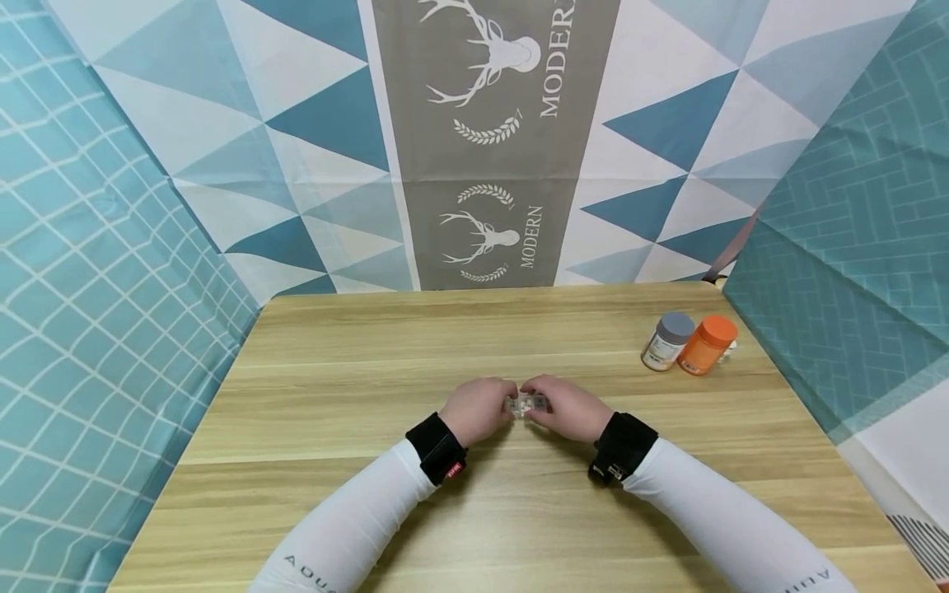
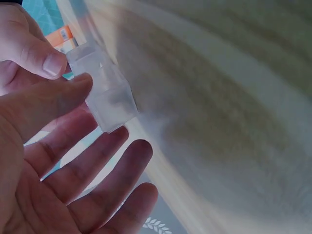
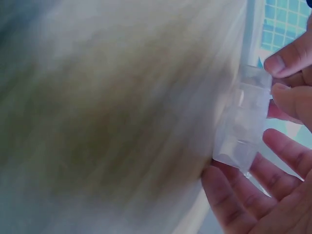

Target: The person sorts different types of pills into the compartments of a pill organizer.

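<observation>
One clear plastic case (image 1: 527, 403) is pinched by left hand (image 1: 480, 408) at nine o'clock and right hand (image 1: 572, 409) at three, both angled inward, left's lower fingers spread.

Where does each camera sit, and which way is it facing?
Head: worn on the head, facing forward and down at the table; the left hand, the right hand and both white sleeves show.
Left wrist: worn there, facing the clear container; the left hand shows close up, the right hand partly.
Right wrist: worn there, facing the clear container; the right hand shows close up, the left partly.
Both wrist views share the clear container.
</observation>
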Demonstrator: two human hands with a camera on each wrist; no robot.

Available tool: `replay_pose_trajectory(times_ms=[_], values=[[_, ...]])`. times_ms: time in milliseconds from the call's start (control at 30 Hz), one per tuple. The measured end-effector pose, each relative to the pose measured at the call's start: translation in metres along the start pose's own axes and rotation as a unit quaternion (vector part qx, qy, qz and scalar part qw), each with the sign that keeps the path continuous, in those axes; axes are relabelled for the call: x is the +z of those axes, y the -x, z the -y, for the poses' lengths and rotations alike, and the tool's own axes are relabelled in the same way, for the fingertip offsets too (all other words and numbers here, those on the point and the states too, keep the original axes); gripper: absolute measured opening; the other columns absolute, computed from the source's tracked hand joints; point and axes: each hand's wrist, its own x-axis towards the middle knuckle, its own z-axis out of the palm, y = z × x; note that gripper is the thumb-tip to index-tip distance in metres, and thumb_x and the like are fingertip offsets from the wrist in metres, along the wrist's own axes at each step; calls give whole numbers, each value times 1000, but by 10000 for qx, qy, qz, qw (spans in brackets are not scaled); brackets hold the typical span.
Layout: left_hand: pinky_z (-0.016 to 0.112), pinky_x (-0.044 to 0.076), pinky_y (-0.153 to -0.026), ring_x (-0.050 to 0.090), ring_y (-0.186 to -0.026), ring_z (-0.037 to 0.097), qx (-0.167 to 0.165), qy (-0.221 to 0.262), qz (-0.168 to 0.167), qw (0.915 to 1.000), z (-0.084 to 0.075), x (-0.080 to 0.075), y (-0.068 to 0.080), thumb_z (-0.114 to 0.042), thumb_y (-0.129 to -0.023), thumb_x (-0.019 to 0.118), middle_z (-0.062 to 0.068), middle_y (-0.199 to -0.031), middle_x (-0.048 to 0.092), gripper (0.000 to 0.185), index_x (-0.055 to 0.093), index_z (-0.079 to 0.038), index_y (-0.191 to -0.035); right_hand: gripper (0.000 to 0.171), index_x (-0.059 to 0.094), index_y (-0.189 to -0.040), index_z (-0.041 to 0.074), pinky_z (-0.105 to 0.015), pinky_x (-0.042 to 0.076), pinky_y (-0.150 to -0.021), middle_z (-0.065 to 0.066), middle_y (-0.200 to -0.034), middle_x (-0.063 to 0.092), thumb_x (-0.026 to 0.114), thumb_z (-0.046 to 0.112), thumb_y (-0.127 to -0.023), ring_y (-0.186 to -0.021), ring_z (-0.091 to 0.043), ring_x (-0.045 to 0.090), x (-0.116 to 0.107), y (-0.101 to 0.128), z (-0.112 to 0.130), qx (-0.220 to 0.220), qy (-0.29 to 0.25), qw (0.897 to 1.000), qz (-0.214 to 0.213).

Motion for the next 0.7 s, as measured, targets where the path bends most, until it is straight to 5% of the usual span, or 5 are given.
replay_pose_trajectory(times_ms=[233, 467, 700], values=[[31, 54, -77, 65, -93, 15, -208, -88, -59, 9997, -5, 2, -8, -27, -86, 76, 4, -114, 68, 44, 65, -10, -126, 47, 58, -131, 3, -41, 49, -93, -11, -120, 63, 74, 21, -90, -108, -22, 61, -9, 4, -5, 372, 36, 9992, 129], [27, 44, -53, 51, -60, 8, -119, -567, 105, 9983, -9, 9, -15, -25, -85, 76, -7, -74, 60, 12, 70, -17, -90, 38, 66, -117, 2, -37, 51, -84, -5, -103, 66, 78, 19, -85, -94, -18, 62, -7, 4, -7, -20, 366, 9993, 76], [26, 43, -53, 49, -58, 7, 96, -792, -132, 9967, -11, 10, -18, -21, -82, 79, -8, -68, 58, 13, 68, -17, -77, 27, 69, -110, 5, -36, 51, -82, -1, -98, 65, 76, 19, -88, -91, -16, 62, -8, 5, -7, -202, 364, 9991, 83]])
